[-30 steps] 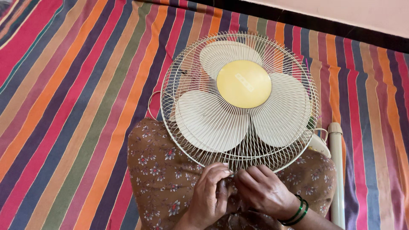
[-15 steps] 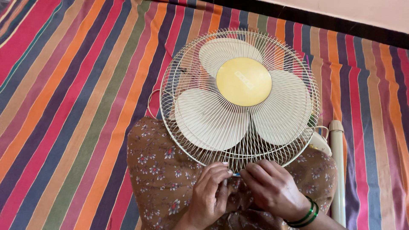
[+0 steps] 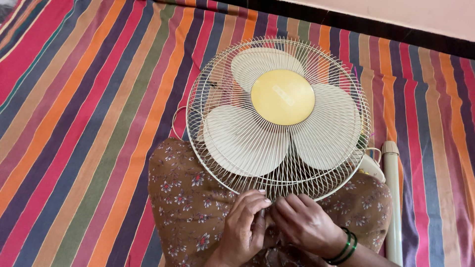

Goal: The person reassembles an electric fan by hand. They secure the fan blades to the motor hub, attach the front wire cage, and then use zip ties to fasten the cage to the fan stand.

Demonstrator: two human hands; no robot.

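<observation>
A cream table fan lies face up on my lap, its round wire grille [image 3: 217, 89] over three pale blades [image 3: 242, 141] and a yellow centre disc [image 3: 283, 97]. My left hand [image 3: 245, 225] and my right hand [image 3: 304, 222] meet at the near rim of the grille [image 3: 269, 193]. Their fingertips pinch together on something small at the rim; what it is cannot be made out. Green bangles [image 3: 345, 247] circle my right wrist. My lap is covered by brown flowered cloth [image 3: 183, 198].
A striped, many-coloured sheet [image 3: 84, 113] covers the floor all around. A cream tube, the fan's pole [image 3: 392, 198], lies along the right of my lap. A dark band and a pale wall [image 3: 420, 15] run across the top.
My right hand has drawn slightly back toward me and its fingers have closed tighter against the left fingertips at the rim. The fan has barely shifted.
</observation>
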